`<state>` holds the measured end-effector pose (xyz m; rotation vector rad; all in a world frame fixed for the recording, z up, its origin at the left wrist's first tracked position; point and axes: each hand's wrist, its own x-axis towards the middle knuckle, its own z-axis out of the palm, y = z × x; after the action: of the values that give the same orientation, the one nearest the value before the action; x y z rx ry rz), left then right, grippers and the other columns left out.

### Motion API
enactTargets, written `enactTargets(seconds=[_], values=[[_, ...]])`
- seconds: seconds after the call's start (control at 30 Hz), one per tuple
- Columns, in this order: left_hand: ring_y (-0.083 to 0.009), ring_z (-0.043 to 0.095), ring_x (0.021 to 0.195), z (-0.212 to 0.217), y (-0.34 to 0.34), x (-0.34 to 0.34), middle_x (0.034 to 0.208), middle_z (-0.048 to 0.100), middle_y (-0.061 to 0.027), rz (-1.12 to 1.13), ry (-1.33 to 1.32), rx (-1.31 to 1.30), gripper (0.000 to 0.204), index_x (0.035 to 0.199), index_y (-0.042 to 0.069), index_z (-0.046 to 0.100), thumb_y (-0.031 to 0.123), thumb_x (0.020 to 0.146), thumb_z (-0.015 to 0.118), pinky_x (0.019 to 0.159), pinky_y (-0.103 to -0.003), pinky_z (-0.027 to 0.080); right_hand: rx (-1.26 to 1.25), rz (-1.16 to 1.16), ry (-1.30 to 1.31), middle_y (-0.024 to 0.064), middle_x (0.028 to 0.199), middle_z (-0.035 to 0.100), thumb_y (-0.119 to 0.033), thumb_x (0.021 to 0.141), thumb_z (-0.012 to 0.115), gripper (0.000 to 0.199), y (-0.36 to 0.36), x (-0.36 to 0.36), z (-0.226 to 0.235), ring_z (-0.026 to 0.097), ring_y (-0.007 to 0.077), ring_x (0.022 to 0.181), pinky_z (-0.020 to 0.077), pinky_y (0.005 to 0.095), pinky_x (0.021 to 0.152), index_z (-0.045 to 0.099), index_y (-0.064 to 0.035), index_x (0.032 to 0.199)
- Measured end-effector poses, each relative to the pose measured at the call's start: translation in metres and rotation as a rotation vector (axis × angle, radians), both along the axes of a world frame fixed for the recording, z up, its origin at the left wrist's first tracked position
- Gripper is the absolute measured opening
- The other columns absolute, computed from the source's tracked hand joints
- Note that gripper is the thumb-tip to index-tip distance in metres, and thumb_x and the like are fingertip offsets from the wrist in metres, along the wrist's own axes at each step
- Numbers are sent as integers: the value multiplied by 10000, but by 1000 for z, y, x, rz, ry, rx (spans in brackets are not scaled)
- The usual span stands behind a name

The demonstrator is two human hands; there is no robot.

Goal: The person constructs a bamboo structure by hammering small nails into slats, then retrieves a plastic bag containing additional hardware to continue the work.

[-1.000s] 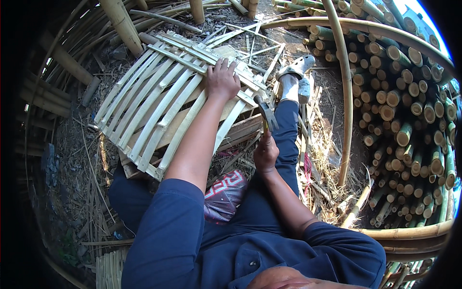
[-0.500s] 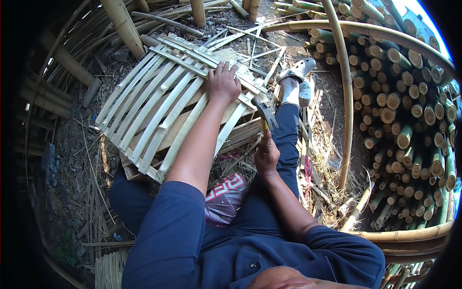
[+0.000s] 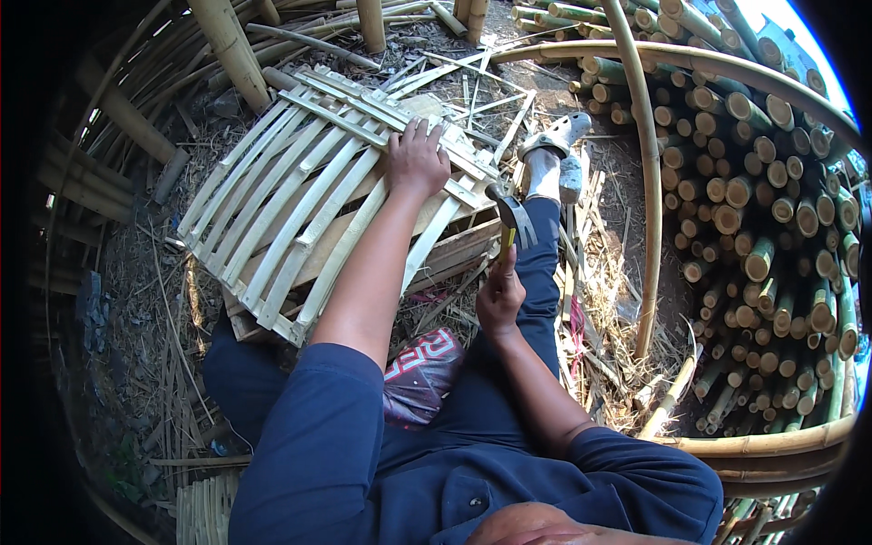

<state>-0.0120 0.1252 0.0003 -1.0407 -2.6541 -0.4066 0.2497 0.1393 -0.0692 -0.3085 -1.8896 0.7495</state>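
Note:
A curved, slatted bamboo panel (image 3: pixel 327 213) lies over a wooden frame between my legs, toward the left. Pale bamboo strips (image 3: pixel 338 118) cross its far end. My left hand (image 3: pixel 419 162) rests on these cross strips, fingers bent over one of them; the fingertips' undersides are hidden. To the right, my right hand (image 3: pixel 500 295) is wrapped round the handle of a claw hammer (image 3: pixel 510 211) with a yellow and black grip. The hammer is raised near the panel's right corner, its head apart from the strips.
Cut bamboo poles (image 3: pixel 754 218) are stacked at the right, behind a curved upright pole (image 3: pixel 647 182). Thick bamboo posts (image 3: pixel 229 50) stand at the far left. Loose strips and shavings litter the ground. My outstretched leg (image 3: pixel 542 259) lies beside the panel, a clog (image 3: pixel 556 134) on its foot.
The hammer head has shifted slightly right and turned, and my right hand has moved a little toward me. My left hand stays on the strips.

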Motion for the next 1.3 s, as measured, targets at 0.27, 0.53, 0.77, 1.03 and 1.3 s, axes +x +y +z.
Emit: enactTargets(seconds=[0.27, 0.53, 0.77, 1.03, 1.3], values=[[-243, 386, 1541, -1, 3, -5, 1603, 506, -79, 9, 14, -13, 539, 1531, 184, 549, 341, 1019, 492, 1215, -485, 306, 23, -4, -211, 133, 779, 587, 167, 845, 543, 896, 2, 3, -4, 579, 260, 625, 507, 317, 643, 349, -134, 1666], [-246, 380, 1529, -5, 3, -7, 1592, 511, -88, -11, 19, 16, 553, 1520, 167, 552, 340, 999, 492, 1212, -485, 285, 103, -27, -176, 118, 814, 617, 168, 880, 549, 861, 7, 5, -4, 596, 233, 641, 503, 305, 644, 346, -115, 1666], [-255, 387, 1527, -5, 6, -11, 1595, 506, -89, -7, 35, 7, 554, 1514, 168, 558, 332, 987, 508, 1206, -498, 295, 67, -42, -113, 120, 743, 548, 158, 894, 545, 849, 3, -1, -6, 528, 231, 584, 473, 319, 602, 352, -135, 1667], [-247, 382, 1535, -5, 3, -5, 1590, 509, -90, -13, 4, 1, 556, 1524, 178, 550, 322, 989, 504, 1226, -492, 288, 24, -10, -287, 74, 750, 516, 202, 833, 529, 919, 11, 3, -9, 518, 166, 613, 460, 261, 613, 324, -110, 1674], [-246, 401, 1528, -4, 5, -6, 1590, 515, -97, -6, 37, -6, 536, 1507, 167, 572, 318, 998, 496, 1210, -494, 315, 79, -53, -342, 140, 813, 632, 191, 853, 557, 894, 9, 1, -11, 594, 246, 627, 520, 313, 636, 361, -132, 1663]])
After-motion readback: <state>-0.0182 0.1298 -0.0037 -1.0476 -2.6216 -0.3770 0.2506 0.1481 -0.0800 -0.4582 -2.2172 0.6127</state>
